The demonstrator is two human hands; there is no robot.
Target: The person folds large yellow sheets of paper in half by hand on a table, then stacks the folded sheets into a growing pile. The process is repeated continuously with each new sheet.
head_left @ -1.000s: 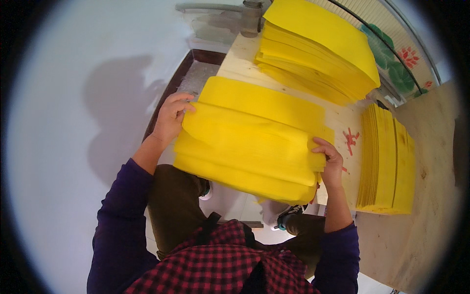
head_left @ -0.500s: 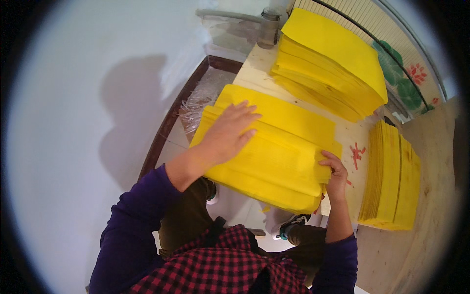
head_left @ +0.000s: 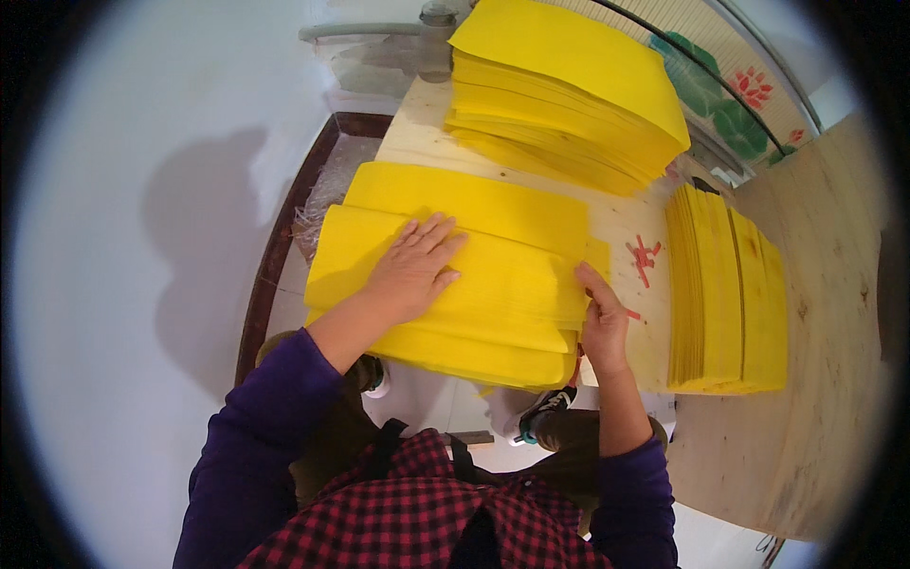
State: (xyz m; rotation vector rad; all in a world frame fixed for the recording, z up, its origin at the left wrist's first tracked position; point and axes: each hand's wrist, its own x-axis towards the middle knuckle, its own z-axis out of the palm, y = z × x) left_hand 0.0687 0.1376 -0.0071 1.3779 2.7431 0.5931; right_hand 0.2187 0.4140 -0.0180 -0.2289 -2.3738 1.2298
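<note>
Several yellow felt-like sheets point(head_left: 455, 303) lie stacked in front of me, layered with staggered edges. My left hand point(head_left: 412, 270) rests flat on the top sheet, fingers stretched out. At the stack's right edge, my right hand point(head_left: 605, 327) is curled against the sheet ends, one finger reaching up along them; its other fingers are partly hidden. Just beyond stands a taller pile of yellow sheets point(head_left: 569, 71). To the right, a folded yellow bundle point(head_left: 725, 294) stands on the wooden table.
Red strips point(head_left: 644, 258) are scattered on the wooden table point(head_left: 422, 123) between the stacks. A clear jar point(head_left: 437, 43) stands at the far left corner. A white wall point(head_left: 114, 237) rises on the left, and a wooden board point(head_left: 806, 427) on the right.
The whole view has shifted, so the stacks appear farther left. My left hand has slid slightly nearer and right over the top sheet, which looks smoother. The right hand stays at the edge.
</note>
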